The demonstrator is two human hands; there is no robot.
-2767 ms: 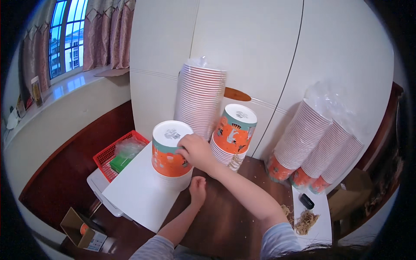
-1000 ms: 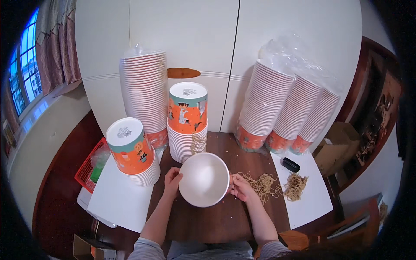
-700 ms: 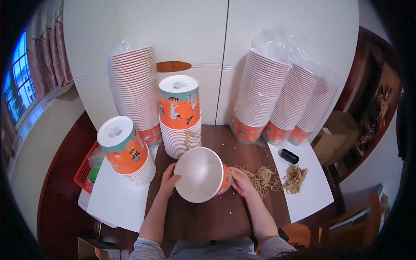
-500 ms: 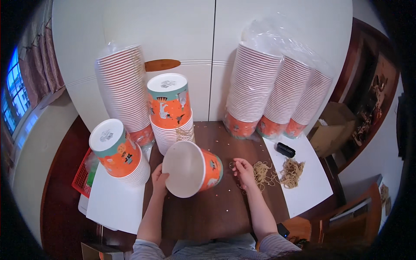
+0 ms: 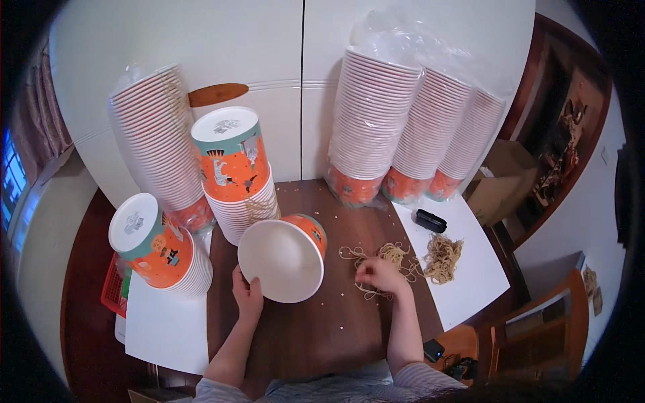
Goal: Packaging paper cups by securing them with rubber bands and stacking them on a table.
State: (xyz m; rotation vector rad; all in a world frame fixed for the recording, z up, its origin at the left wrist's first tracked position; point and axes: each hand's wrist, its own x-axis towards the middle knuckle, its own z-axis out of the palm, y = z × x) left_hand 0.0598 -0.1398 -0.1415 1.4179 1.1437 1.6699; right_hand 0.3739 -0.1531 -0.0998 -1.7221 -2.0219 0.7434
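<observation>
My left hand [image 5: 248, 295] grips the near left rim of a paper bucket [image 5: 281, 265]. The bucket is tipped, its white open mouth facing me and its orange and teal side turned away. Over the brown tabletop, my right hand [image 5: 379, 274] has its fingers pinched together on tan rubber bands [image 5: 395, 254], whose thin loops spread around the fingers. A second tangled heap of bands [image 5: 443, 258] lies farther right. Behind the held bucket stands an upside-down stack of buckets [image 5: 235, 171] with tan bands around its rims. Another upside-down stack [image 5: 158, 248] stands at the left.
Tall plastic-wrapped bucket stacks [image 5: 376, 127] lean on the white cabinet at the back right, and one more wrapped stack [image 5: 151, 141] at the back left. A small black case [image 5: 431, 220] lies on the table's white right side. A cardboard box [image 5: 500, 178] sits beyond, near a wooden chair [image 5: 537, 329].
My right hand has moved right and down onto the heap of rubber bands. The held bucket has turned so its mouth faces me more. The whole view has shifted a little.
</observation>
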